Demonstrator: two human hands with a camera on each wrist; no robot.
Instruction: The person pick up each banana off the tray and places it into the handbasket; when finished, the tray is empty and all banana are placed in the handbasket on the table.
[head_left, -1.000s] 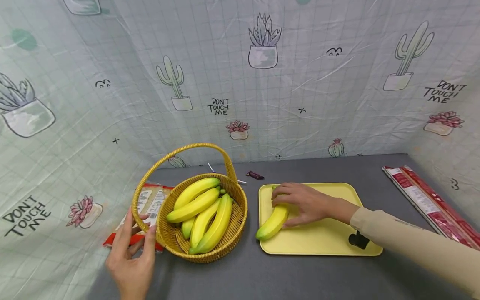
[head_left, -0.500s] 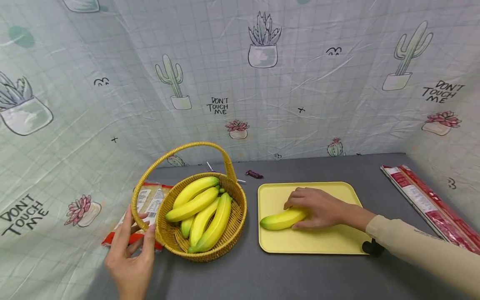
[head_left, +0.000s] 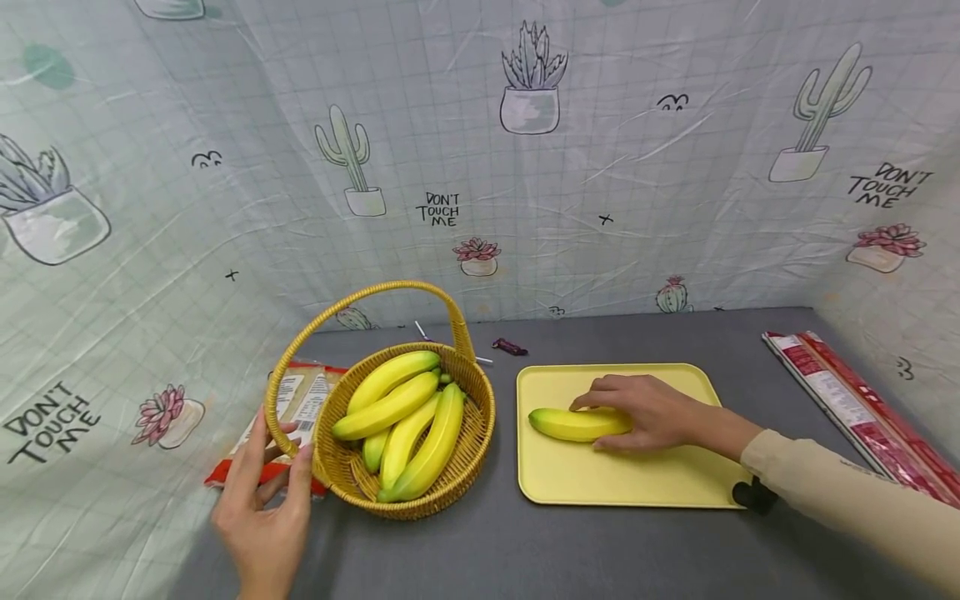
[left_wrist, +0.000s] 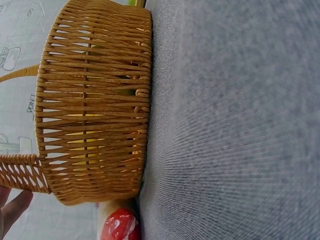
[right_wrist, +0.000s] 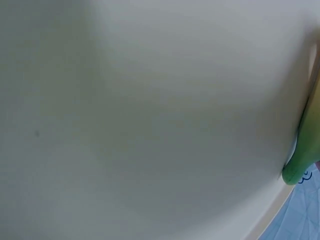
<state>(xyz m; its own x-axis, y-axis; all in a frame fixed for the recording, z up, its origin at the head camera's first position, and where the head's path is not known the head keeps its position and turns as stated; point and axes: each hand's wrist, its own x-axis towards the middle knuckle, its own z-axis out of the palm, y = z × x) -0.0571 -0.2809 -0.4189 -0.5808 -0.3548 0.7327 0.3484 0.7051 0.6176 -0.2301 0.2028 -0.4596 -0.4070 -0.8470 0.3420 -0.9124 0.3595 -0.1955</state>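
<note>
In the head view, my left hand (head_left: 262, 525) pinches the base of the handle (head_left: 401, 285) of a woven basket (head_left: 431, 502) between thumb and fingers. Several yellow bananas (head_left: 433, 450) with green ends lie in that basket. To its right is a yellow tray (head_left: 600, 483), where my right hand (head_left: 651, 412) grips one end of a single banana (head_left: 566, 424) lying roughly crosswise. The left wrist view has the basket's side wall (left_wrist: 95, 110) and a few fingertips (left_wrist: 19, 205). A green banana tip (right_wrist: 302, 155) appears at the right wrist view's edge; the right hand's fingers are hidden there.
Behind the basket's left side lies a red-and-clear food packet (head_left: 303, 408). A small dark wrapped sweet (head_left: 510, 347) and a thin white stick (head_left: 422, 331) are at the back. A long red package (head_left: 855, 400) lies at the right. Printed cloth (head_left: 600, 167) walls the grey table.
My right hand has turned the banana on the tray from slanting lengthwise to nearly crosswise, shifting it right. The left hand keeps its hold on the basket handle.
</note>
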